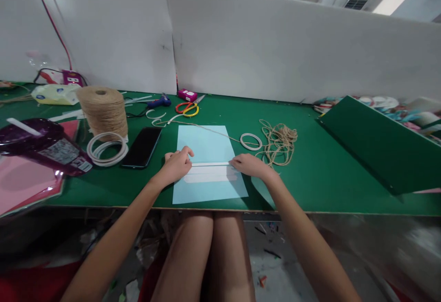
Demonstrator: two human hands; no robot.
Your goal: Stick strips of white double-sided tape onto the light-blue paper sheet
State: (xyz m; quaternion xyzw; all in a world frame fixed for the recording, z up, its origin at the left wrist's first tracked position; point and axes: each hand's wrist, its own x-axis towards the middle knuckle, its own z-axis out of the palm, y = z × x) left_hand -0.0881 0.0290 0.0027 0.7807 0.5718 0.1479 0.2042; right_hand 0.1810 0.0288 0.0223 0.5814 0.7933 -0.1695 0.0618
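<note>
A light blue paper sheet (206, 146) lies flat on the green table (327, 173) in front of me. A white strip of tape (210, 164) runs across the sheet, with a second, wider pale strip just below it. My left hand (176, 164) rests on the left end of the strip, fingers curled and pinching at it. My right hand (251, 164) presses flat on the right end, fingers stretched toward the strip. A thin twine strand crosses the sheet's top corner.
Left of the sheet lie a black phone (142, 148), white tape rolls (106, 148), a jute twine spool (103, 109) and a dark purple bottle (41, 148). Scissors (188, 108), a glue gun (156, 102), a tape ring (251, 141) and loose twine (279, 141) lie behind. A green board (375, 146) leans at right.
</note>
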